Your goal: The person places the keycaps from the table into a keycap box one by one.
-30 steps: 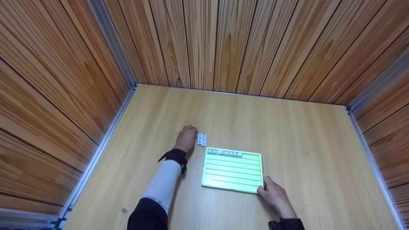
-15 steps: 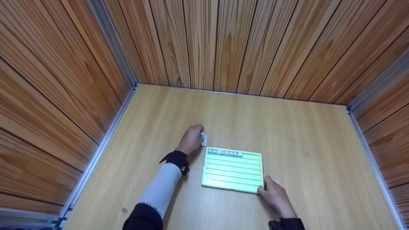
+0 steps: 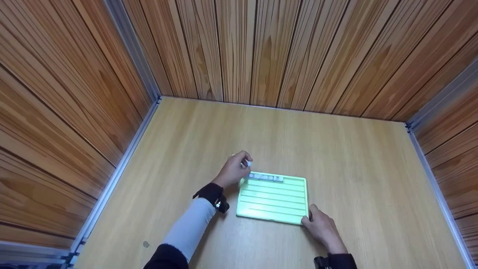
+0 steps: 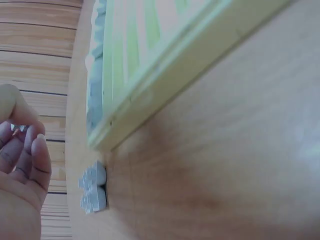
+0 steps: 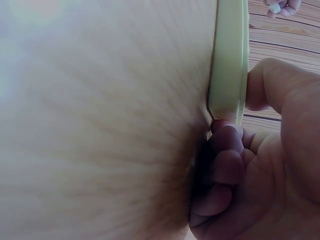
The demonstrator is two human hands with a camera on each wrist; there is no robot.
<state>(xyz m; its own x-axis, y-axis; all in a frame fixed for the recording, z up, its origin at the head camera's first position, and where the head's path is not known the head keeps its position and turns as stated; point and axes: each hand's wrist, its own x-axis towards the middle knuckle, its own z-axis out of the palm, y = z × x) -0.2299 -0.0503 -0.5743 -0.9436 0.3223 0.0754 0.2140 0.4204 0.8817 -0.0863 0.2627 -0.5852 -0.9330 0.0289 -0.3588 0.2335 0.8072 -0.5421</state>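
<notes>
In the head view my left hand (image 3: pixel 233 170) hovers over the far left corner of a green ridged tray (image 3: pixel 270 201). It pinches a small pale block (image 3: pixel 249 163) between thumb and fingertips; the right wrist view also catches this pale block (image 5: pixel 275 8). A row of small light-grey blocks (image 3: pixel 267 177) sits in the tray's farthest groove. On the table beside the tray's corner, the left wrist view shows more grey knobbed blocks (image 4: pixel 93 187). My right hand (image 3: pixel 321 228) grips the tray's near right corner, thumb on top and fingers at the side.
A light wooden table (image 3: pixel 179 142) lies under everything. Wood-plank walls (image 3: pixel 269 52) enclose it at the back and both sides, with metal rails (image 3: pixel 149 116) along the edges. A dark round mark (image 3: pixel 146 244) is on the table at near left.
My left hand has moved right and nearer, from the loose grey blocks beside the tray to its far left corner, carrying a pale block. My right hand has stayed on the tray.
</notes>
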